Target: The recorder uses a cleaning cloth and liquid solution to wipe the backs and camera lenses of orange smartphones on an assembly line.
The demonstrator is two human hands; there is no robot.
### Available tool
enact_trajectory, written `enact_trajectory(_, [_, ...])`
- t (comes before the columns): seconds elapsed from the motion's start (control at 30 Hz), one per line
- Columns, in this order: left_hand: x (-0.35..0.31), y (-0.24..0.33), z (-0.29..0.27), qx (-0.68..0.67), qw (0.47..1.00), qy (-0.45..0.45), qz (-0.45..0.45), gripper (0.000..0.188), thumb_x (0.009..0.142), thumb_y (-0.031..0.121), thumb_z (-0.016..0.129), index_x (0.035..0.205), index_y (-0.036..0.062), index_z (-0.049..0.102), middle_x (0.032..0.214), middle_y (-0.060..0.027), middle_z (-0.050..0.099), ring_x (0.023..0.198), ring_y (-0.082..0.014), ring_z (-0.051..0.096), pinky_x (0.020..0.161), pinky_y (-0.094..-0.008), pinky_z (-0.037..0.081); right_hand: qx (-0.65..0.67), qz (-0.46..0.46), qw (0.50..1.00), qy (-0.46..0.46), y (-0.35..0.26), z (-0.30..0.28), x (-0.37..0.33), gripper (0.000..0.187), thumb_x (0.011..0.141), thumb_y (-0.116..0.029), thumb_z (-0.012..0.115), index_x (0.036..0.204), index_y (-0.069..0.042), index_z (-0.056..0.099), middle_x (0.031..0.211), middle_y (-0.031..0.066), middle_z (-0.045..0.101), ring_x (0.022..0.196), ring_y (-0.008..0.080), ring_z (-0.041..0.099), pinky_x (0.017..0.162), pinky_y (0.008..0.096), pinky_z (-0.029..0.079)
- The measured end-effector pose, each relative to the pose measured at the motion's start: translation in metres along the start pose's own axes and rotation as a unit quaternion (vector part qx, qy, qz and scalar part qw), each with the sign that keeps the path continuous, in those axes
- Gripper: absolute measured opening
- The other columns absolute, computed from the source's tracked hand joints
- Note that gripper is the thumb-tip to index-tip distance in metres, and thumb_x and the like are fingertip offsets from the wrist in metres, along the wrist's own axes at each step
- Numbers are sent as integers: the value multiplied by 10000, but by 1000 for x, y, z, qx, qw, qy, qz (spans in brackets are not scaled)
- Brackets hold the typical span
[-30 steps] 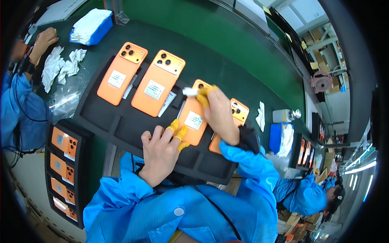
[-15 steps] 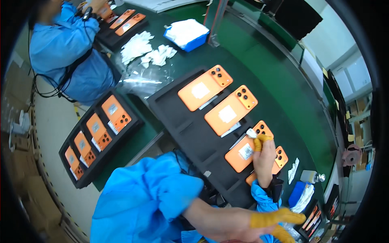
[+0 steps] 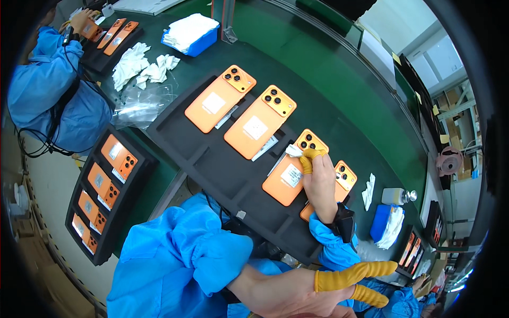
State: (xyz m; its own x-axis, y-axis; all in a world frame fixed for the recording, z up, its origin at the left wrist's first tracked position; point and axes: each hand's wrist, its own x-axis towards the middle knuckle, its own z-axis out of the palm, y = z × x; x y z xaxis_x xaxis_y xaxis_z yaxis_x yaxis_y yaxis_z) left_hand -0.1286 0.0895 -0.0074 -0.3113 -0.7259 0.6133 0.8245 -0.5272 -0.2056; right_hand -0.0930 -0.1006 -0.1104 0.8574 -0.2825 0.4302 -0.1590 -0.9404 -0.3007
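My right hand, with yellow finger cots and a black band at the wrist, pinches a small white cloth. The cloth rests against an orange phone, beside its camera block. The phone lies back up on a long black tray and bears a white label. Partly behind that hand is another orange phone. Low in the view my left hand reaches rightward with nothing in it, its yellow-cotted fingers stretched and apart. Two more orange phones lie farther left on the tray.
A second black tray with several orange phones stands at left. Crumpled white cloths, clear plastic and a blue bin of cloths lie beyond. At right are a bottle and a small blue box. A co-worker in blue is at far left.
The whole view has shifted, so the trays and phones appear farther left and higher. My right hand stays at the same phone with the cloth. My left hand remains low, fingers stretched.
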Motion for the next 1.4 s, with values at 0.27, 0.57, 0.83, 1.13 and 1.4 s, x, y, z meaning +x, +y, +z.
enact_trajectory(0.27, [3, -12, -19, -28, 999, -15, 2, 656, 1054, 436, 442, 1571, 107, 206, 1395, -159, 453, 1185, -245, 495, 948, -376, 414, -3, -17, 1000, 7, -10, -6, 1, 204, 800, 20, 719, 907, 37, 546, 868, 193, 542, 806, 370, 584, 687, 447, 505])
enact_trajectory(0.57, [2, -18, -35, -62, 997, -37, -2, 658, 1053, 420, 458, 1571, 101, 207, 1344, -142, 500, 1113, -203, 521, 869, -328, 446, -7, -7, 1000, 10, -7, -3, 2, 199, 782, 46, 699, 873, 25, 523, 863, 194, 534, 807, 385, 584, 683, 459, 505])
enact_trajectory(0.83, [11, 7, 8, 156, 985, -22, 76, 718, 1036, 466, 475, 1590, 113, 185, 1468, -192, 395, 1295, -292, 451, 1030, -408, 403, -8, -18, 1000, 15, 0, -2, 1, 190, 774, 59, 685, 894, 28, 541, 870, 193, 541, 796, 382, 587, 676, 463, 504])
enact_trajectory(1.13, [2, 28, 51, 54, 995, 84, 4, 638, 1021, 453, 519, 1532, 118, 335, 1461, -192, 446, 1249, -299, 552, 1012, -433, 455, -1, -11, 1000, 1, -7, 1, 0, 214, 780, 31, 722, 902, 23, 546, 863, 189, 553, 827, 376, 594, 700, 456, 506])
enact_trajectory(1.4, [-83, 86, 32, 953, 105, 281, 37, 398, 868, 260, 752, 1222, 95, 671, 1244, -115, 624, 1167, -286, 543, 918, -398, 406, 50, 4, 990, 132, 8, -11, 14, 154, 841, -2, 696, 960, 3, 599, 894, 174, 593, 825, 384, 602, 676, 454, 499])
